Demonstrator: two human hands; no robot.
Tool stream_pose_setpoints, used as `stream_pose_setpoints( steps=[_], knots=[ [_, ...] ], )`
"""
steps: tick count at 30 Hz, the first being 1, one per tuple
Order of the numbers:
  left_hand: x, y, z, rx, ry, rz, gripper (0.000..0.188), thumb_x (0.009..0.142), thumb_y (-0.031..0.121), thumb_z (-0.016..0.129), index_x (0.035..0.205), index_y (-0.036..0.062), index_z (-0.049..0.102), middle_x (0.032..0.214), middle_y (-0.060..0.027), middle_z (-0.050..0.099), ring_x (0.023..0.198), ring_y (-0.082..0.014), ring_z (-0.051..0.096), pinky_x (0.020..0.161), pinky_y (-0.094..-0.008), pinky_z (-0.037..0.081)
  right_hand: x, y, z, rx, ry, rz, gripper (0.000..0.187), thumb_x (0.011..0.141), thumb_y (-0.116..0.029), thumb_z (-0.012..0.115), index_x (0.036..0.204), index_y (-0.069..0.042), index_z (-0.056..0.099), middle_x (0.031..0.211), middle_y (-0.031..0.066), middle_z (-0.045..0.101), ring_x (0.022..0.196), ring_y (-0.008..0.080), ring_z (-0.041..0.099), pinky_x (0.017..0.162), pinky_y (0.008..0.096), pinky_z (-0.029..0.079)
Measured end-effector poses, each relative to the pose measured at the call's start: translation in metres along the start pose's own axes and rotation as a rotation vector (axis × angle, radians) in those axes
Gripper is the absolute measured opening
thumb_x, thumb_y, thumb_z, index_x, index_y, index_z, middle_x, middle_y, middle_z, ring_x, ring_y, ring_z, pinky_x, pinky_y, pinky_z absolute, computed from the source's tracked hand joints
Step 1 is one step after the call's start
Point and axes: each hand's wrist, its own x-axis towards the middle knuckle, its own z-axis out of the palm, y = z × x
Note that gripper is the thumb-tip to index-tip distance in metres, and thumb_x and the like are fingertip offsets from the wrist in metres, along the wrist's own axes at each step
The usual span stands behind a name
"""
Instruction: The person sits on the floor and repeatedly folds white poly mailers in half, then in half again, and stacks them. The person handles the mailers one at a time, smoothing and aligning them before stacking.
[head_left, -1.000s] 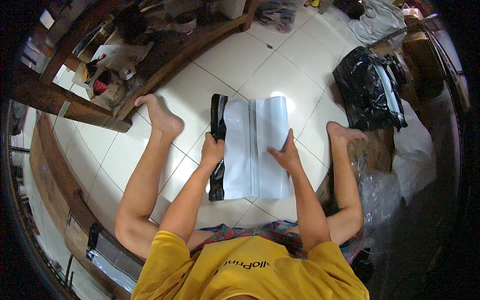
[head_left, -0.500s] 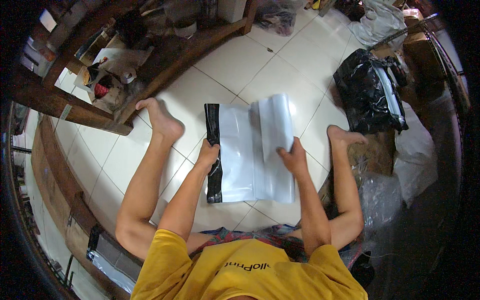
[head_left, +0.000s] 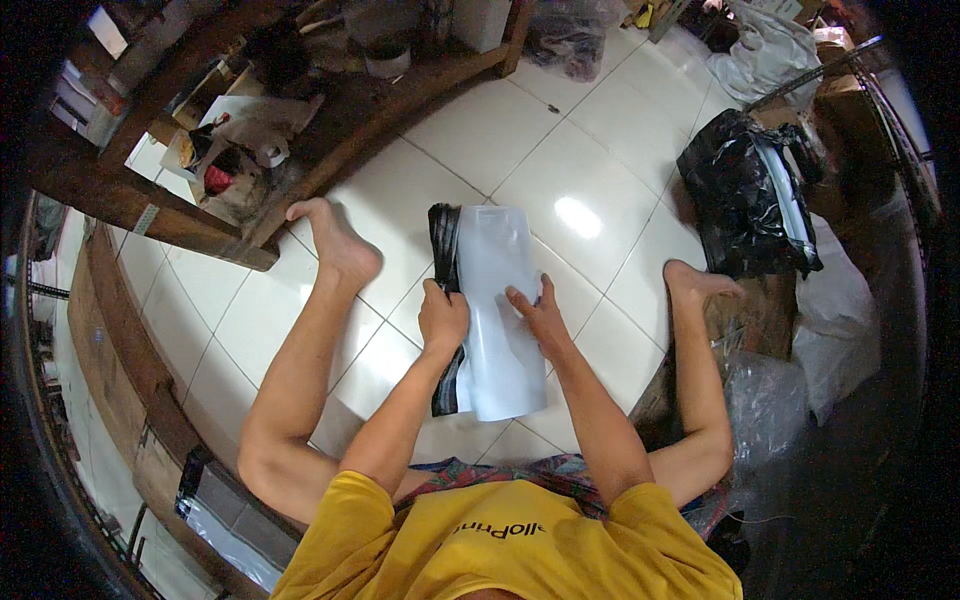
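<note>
A whitish plastic sheet [head_left: 496, 340], rolled or folded into an upright band, hangs between my hands above the tiled floor. Along its left edge runs a crumpled black plastic strip [head_left: 444, 240]. My left hand [head_left: 443, 318] is closed around this black strip about halfway down. My right hand [head_left: 540, 315] grips the sheet's right edge, its thumb lying on the white face; the fingers behind are partly hidden.
My bare legs spread on either side over white tiles [head_left: 520, 150]. A wooden rack [head_left: 400, 110] with assorted items stands at the far left. To the right lie a black plastic bundle [head_left: 735, 190], a white sack [head_left: 835, 320] and clear plastic wrap [head_left: 755, 390].
The sheet's right side has been brought left over itself, making it much narrower. My right hand has moved left with it; my left hand shifted slightly right, and the black strip has bunched up.
</note>
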Motion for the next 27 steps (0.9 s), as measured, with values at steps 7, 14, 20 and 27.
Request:
stream_pose_setpoints(
  steps=[7, 14, 20, 27],
  knots=[
    [-0.047, 0.071, -0.055, -0.303, 0.168, 0.250, 0.028, 0.085, 0.005, 0.053, 0.109, -0.0076, 0.048, 0.085, -0.0281, 0.061, 0.077, -0.0481, 0.060, 0.075, -0.0489, 0.049, -0.055, -0.059, 0.005, -0.147, 0.020, -0.556, 0.106, 0.087, -0.032, 0.075, 0.157, 0.001, 0.003, 0.152, 0.0263, 0.035, 0.135, 0.0360, 0.043, 0.111, 0.0426, 0.037],
    [-0.053, -0.032, 0.014, -0.264, 0.448, 0.670, 0.030, 0.089, 0.005, 0.055, 0.117, -0.0054, 0.058, 0.120, -0.0178, 0.060, 0.113, -0.0337, 0.055, 0.101, -0.0449, 0.040, -0.068, -0.039, -0.014, -0.125, -0.117, -0.631, 0.087, 0.097, -0.046, 0.058, 0.156, 0.000, 0.013, 0.153, 0.0232, 0.035, 0.140, 0.0346, 0.037, 0.117, 0.0439, 0.025],
    [-0.034, -0.048, 0.015, -0.259, 0.438, 0.503, 0.027, 0.086, 0.007, 0.062, 0.111, -0.0029, 0.063, 0.111, -0.0154, 0.065, 0.101, -0.0319, 0.062, 0.091, -0.0437, 0.049, -0.124, -0.156, -0.023, -0.246, -0.019, -1.079, 0.107, 0.083, -0.069, 0.063, 0.155, 0.000, 0.024, 0.157, 0.0281, 0.027, 0.146, 0.0435, 0.027, 0.120, 0.0490, 0.019],
    [-0.026, -0.023, 0.001, -0.384, 0.401, 0.512, 0.023, 0.084, 0.008, 0.066, 0.104, -0.0033, 0.067, 0.101, -0.0134, 0.068, 0.092, -0.0314, 0.065, 0.086, -0.0435, 0.051, -0.160, -0.239, 0.055, -1.236, -0.189, -1.279, 0.103, 0.081, -0.077, 0.055, 0.157, -0.013, 0.028, 0.160, 0.0287, 0.020, 0.148, 0.0500, 0.016, 0.117, 0.0663, 0.009]
  ],
)
